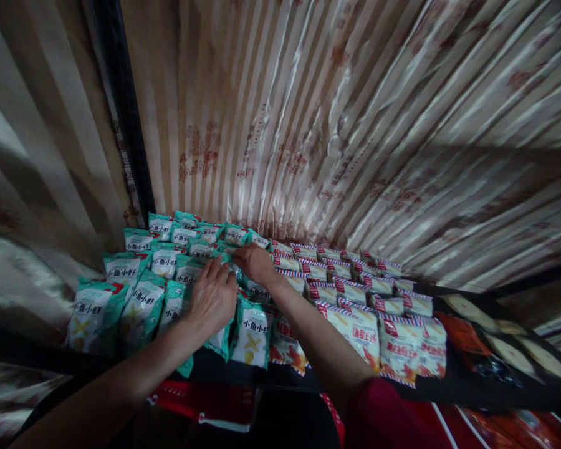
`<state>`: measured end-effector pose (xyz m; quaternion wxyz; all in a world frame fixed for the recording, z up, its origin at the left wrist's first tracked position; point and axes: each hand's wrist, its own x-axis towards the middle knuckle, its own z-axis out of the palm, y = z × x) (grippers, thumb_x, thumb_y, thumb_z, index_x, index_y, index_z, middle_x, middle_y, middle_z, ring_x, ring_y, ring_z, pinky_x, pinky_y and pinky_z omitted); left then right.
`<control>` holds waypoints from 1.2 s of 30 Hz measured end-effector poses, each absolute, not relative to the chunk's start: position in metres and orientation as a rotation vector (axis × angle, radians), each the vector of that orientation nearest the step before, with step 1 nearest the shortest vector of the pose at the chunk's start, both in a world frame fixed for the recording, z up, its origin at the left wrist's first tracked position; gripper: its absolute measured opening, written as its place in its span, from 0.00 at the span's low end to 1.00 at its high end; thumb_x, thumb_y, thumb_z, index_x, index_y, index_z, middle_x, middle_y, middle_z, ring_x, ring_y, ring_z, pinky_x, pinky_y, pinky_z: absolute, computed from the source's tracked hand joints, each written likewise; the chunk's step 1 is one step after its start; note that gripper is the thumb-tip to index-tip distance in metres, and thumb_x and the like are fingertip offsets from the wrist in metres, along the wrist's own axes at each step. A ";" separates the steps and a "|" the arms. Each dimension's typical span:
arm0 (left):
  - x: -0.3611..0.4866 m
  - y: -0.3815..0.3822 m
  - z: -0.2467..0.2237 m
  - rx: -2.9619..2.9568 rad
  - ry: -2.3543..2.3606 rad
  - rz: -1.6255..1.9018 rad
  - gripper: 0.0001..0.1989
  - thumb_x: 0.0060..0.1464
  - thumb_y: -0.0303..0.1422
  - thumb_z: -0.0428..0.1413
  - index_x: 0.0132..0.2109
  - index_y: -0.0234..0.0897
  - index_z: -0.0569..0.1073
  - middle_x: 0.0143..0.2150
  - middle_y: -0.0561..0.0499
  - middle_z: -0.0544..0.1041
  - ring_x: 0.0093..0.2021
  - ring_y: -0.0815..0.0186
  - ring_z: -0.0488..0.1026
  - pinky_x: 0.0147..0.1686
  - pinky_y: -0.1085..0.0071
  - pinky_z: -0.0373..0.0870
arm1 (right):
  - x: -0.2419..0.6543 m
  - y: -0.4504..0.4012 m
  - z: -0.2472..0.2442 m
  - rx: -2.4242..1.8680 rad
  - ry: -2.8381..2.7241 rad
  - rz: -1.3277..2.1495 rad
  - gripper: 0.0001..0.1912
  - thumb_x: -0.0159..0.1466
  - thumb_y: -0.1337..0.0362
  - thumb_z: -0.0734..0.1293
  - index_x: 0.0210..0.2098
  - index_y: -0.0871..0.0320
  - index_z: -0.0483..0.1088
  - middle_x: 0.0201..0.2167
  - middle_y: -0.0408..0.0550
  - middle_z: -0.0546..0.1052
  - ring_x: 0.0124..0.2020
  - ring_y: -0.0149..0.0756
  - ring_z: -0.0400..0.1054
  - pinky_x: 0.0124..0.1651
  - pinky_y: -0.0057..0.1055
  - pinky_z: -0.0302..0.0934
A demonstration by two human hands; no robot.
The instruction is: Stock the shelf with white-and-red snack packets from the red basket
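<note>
Rows of teal-and-white snack bags (96,316) stand on a black shelf (303,378), in front of both of my hands. My left hand (214,296) reaches in over the front row, palm down, its fingers stretched apart and resting against the bags. Just to its right and a little farther back, my right hand (256,262) has its fingers curled onto the top of a teal snack bag (234,269) in the middle rows. My hands cover parts of the bags beneath them, and the right fingertips are hard to make out.
Right of the teal bags stand rows of white-and-red snack bags (399,348) with striped edges. Farther right lie an orange package (465,340) and pale oval items (514,355). Striped sheeting (280,125) hangs behind, and a dark post (128,106) rises at the left. Red packages (206,402) sit below.
</note>
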<state>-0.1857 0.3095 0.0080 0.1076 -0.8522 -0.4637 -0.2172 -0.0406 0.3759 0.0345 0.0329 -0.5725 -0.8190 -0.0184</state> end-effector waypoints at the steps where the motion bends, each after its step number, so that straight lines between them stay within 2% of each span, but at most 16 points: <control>1: -0.180 0.302 0.007 -2.532 -1.326 -0.623 0.15 0.56 0.27 0.47 0.44 0.29 0.76 0.51 0.39 0.74 0.58 0.51 0.64 0.57 0.57 0.59 | -0.041 0.377 0.033 -1.770 -2.513 -0.044 0.12 0.64 0.62 0.61 0.42 0.56 0.74 0.40 0.49 0.77 0.44 0.37 0.68 0.47 0.28 0.57; 5: -0.168 0.286 -0.008 -2.552 -1.252 -0.568 0.20 0.52 0.24 0.47 0.51 0.28 0.72 0.54 0.39 0.72 0.57 0.53 0.66 0.56 0.59 0.60 | -0.044 0.379 0.030 -1.802 -2.482 -0.035 0.12 0.64 0.63 0.62 0.41 0.56 0.75 0.40 0.50 0.78 0.45 0.37 0.68 0.48 0.29 0.57; 9: -0.175 0.288 -0.015 -2.522 -1.292 -0.466 0.23 0.51 0.22 0.45 0.54 0.22 0.69 0.56 0.35 0.70 0.57 0.52 0.65 0.56 0.58 0.59 | -0.048 0.380 0.026 -1.804 -2.477 -0.054 0.11 0.64 0.64 0.61 0.39 0.56 0.75 0.38 0.49 0.78 0.43 0.37 0.69 0.47 0.29 0.57; 13: -0.185 0.294 -0.011 -2.526 -1.283 -0.446 0.23 0.52 0.25 0.47 0.55 0.20 0.68 0.54 0.32 0.71 0.57 0.49 0.65 0.58 0.56 0.56 | -0.050 0.381 0.022 -1.806 -2.442 -0.069 0.11 0.64 0.64 0.61 0.38 0.55 0.75 0.38 0.49 0.78 0.43 0.37 0.68 0.45 0.28 0.58; 17: -0.190 0.298 -0.006 -2.594 -1.289 -0.464 0.21 0.56 0.32 0.48 0.53 0.25 0.70 0.54 0.34 0.71 0.57 0.48 0.64 0.59 0.53 0.55 | -0.047 0.377 0.019 -1.739 -2.393 -0.025 0.10 0.63 0.65 0.62 0.39 0.56 0.75 0.39 0.48 0.78 0.42 0.35 0.68 0.49 0.29 0.57; 21: -0.195 0.299 -0.002 -2.706 -1.221 -0.497 0.21 0.57 0.33 0.47 0.56 0.32 0.68 0.58 0.40 0.68 0.60 0.53 0.62 0.61 0.53 0.51 | -0.039 0.362 0.018 -1.625 -2.204 -0.052 0.11 0.64 0.65 0.62 0.43 0.58 0.73 0.40 0.51 0.77 0.44 0.38 0.67 0.50 0.33 0.58; 27: -0.199 0.296 -0.007 -2.792 -1.117 -0.472 0.25 0.56 0.38 0.49 0.58 0.31 0.66 0.61 0.41 0.64 0.63 0.55 0.56 0.64 0.56 0.45 | -0.024 0.303 0.027 -1.371 -1.996 -0.137 0.12 0.65 0.66 0.59 0.45 0.60 0.71 0.41 0.51 0.76 0.44 0.39 0.65 0.49 0.38 0.61; 32: -0.197 0.297 -0.011 -2.763 -1.107 -0.434 0.23 0.57 0.34 0.48 0.58 0.30 0.66 0.60 0.40 0.67 0.62 0.55 0.58 0.64 0.54 0.44 | -0.022 0.244 0.014 -1.347 -1.930 -0.259 0.15 0.64 0.71 0.59 0.49 0.58 0.68 0.51 0.53 0.70 0.52 0.40 0.62 0.53 0.43 0.61; 36: -0.195 0.298 -0.011 -2.708 -1.117 -0.385 0.21 0.56 0.29 0.47 0.55 0.27 0.68 0.56 0.38 0.70 0.59 0.54 0.63 0.63 0.54 0.47 | -0.035 0.210 -0.022 -1.427 -1.968 -0.304 0.20 0.63 0.73 0.59 0.54 0.57 0.64 0.60 0.55 0.62 0.62 0.45 0.53 0.56 0.48 0.59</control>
